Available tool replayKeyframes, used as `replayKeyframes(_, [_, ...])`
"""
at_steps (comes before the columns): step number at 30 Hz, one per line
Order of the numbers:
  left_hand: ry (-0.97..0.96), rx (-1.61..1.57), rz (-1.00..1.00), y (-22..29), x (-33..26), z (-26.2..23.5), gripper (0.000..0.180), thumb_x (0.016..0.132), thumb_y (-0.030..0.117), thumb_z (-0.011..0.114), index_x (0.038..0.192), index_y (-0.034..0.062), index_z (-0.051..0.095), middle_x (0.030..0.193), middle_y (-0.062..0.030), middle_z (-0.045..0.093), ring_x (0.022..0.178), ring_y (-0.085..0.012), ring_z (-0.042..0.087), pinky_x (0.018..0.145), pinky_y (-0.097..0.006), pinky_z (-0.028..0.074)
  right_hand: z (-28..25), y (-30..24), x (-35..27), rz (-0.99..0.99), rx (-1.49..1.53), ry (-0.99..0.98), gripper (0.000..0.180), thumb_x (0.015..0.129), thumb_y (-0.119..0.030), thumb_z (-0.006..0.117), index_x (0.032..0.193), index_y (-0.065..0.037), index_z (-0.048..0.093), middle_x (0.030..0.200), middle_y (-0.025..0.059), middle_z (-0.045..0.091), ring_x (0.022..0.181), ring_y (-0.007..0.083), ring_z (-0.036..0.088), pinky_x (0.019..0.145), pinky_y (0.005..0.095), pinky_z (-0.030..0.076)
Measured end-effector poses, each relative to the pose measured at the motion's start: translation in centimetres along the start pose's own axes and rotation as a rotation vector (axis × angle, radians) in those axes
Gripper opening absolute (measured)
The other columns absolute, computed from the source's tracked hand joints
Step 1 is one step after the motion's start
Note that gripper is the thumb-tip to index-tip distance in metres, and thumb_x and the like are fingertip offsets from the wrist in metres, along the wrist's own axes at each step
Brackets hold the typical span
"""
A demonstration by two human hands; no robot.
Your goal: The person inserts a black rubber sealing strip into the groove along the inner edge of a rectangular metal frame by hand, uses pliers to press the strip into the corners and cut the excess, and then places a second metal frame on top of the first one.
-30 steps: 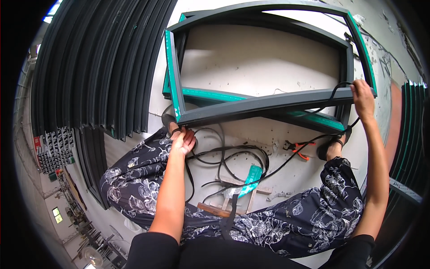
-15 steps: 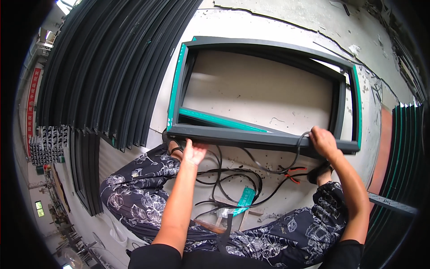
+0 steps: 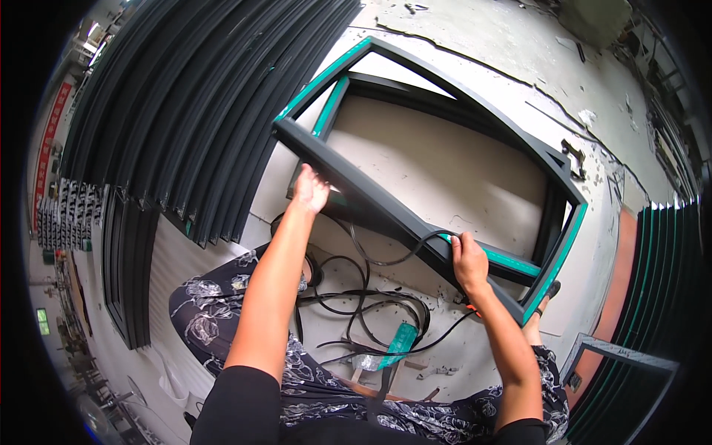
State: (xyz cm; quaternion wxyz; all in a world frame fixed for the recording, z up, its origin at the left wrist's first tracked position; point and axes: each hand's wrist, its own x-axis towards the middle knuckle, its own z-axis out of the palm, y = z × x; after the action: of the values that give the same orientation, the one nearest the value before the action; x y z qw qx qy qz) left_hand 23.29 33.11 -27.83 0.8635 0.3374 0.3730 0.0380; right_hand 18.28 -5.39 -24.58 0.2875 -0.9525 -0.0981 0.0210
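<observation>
A dark grey rectangular frame (image 3: 371, 196) with green film along its short sides lies turned at an angle in front of me. Under it rests a second dark frame (image 3: 331, 107), also edged in green. My left hand (image 3: 311, 190) grips the near long side from below, close to its left corner; part of the fingers is hidden behind it. Closer to the right corner, my right hand (image 3: 469, 261) is closed on a thin black rubber strip (image 3: 393, 261) at that same side. The strip loops leftward from the fist and joins the coils between my legs.
Coils of black strip (image 3: 363, 297) lie on the floor beside a green-and-clear packet (image 3: 400, 343). Orange-handled pliers (image 3: 472, 308) are mostly hidden by my right forearm. Long black profiles (image 3: 185, 111) are stacked at the left, and more green-edged frames (image 3: 653, 267) stand at the right.
The upper frame has swung clockwise, its left end moving away and its right end nearer, uncovering more of the lower frame. My left hand moved away with it; my right hand came nearer and leftward.
</observation>
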Motion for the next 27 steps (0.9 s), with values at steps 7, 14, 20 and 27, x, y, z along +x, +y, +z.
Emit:
replayKeyframes(7, [-0.029,0.034,-0.086,-2.0,0.0,1.9,0.043,0.097,0.028,0.026,0.124,-0.0034,0.037,0.129,-0.0166,0.041,0.122,-0.0281,0.038,0.106,-0.04,0.028,2.4,-3.5,-0.5,0.11,0.146,0.032,0.022,0.089,-0.023,0.051,0.081,-0.003,0.048,0.069,0.0205,0.056,0.065,0.0389,0.055,0.058,0.0452,0.042])
replayKeyframes(14, [-0.027,-0.01,-0.067,-2.3,2.7,-0.1,0.037,0.096,0.027,0.033,0.12,0.0007,0.043,0.122,-0.0141,0.049,0.117,-0.0261,0.045,0.102,-0.04,0.033,-3.1,-1.8,-5.9,0.096,0.125,-0.055,0.015,0.085,-0.015,0.055,0.081,0.0,0.053,0.074,0.0131,0.055,0.068,0.0291,0.053,0.063,0.0358,0.043])
replayKeyframes(20, [0.02,-0.132,-0.051,-3.7,4.2,-0.6,0.024,0.093,0.02,0.045,0.108,0.0035,0.053,0.106,-0.0121,0.059,0.103,-0.0264,0.055,0.092,-0.041,0.043,-9.3,-3.5,-10.8,0.574,0.42,-0.35,0.013,0.087,-0.013,0.054,0.086,0.0,0.058,0.062,0.0012,0.054,0.051,0.0068,0.047,0.047,0.0207,0.038])
replayKeyframes(27, [0.253,0.106,-0.028,-4.6,6.0,0.4,0.015,0.09,0.013,0.049,0.098,0.0017,0.055,0.088,-0.0105,0.063,0.075,-0.0235,0.064,0.071,-0.041,0.054,-13.0,-4.4,-13.5,0.283,0.165,-0.115,0.027,0.071,0.003,0.065,0.095,-0.002,0.054,0.077,0.005,0.051,0.063,0.0128,0.047,0.057,0.0223,0.04])
